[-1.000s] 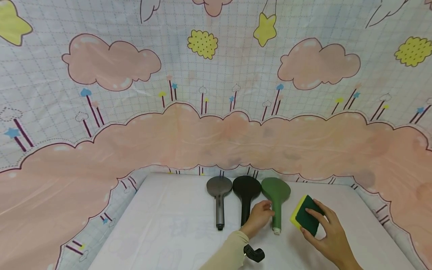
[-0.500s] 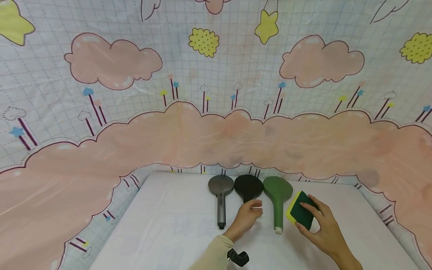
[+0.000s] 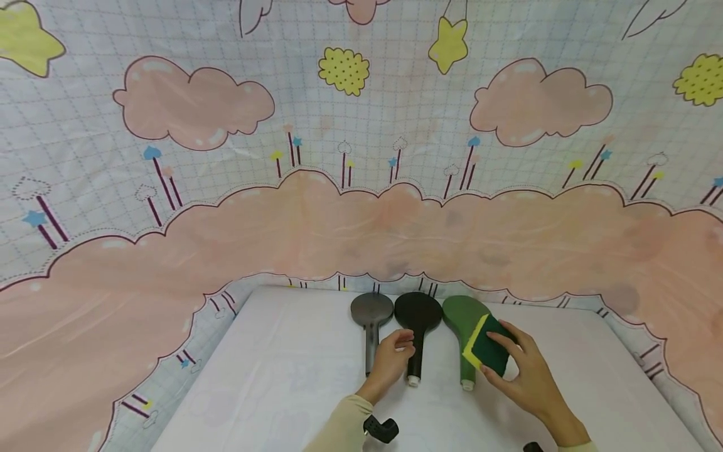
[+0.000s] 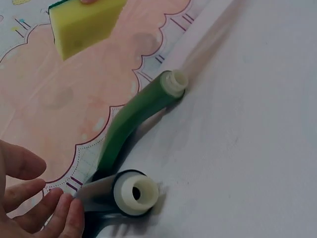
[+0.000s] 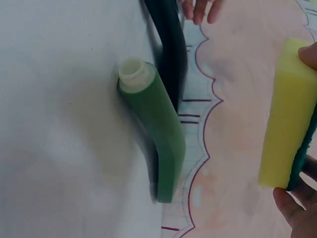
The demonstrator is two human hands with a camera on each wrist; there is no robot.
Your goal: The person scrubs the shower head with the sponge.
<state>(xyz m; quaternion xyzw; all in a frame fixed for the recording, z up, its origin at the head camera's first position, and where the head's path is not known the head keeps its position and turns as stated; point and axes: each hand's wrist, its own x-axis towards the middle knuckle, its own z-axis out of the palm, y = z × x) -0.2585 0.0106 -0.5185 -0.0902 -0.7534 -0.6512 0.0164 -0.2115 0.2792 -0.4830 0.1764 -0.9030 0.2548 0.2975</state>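
Observation:
Three shower heads lie side by side on the white table, faces toward the back: grey (image 3: 371, 307), black (image 3: 418, 312) and green (image 3: 457, 312). My right hand (image 3: 528, 376) pinches a yellow and dark green sponge (image 3: 492, 346) between thumb and fingers; from the head it covers part of the green handle. In the right wrist view a gap separates the sponge (image 5: 287, 114) from the green handle (image 5: 161, 119). Between the grey and black handles is my left hand (image 3: 390, 363), fingers loosely bent and holding nothing. Its fingertips (image 4: 63, 203) are close to the black handle (image 4: 96, 192); contact cannot be told.
White table (image 3: 271, 351) spreads to both sides of the shower heads. A patterned cloth (image 3: 373, 232) with clouds and stars hangs behind it. The black and green handles end in pale threaded necks. A black device (image 3: 381, 430) sits at my left wrist.
My left hand has moved left from beside the green handle, past the black one. My right hand has brought the sponge left, so it now overlaps the green shower head from above.

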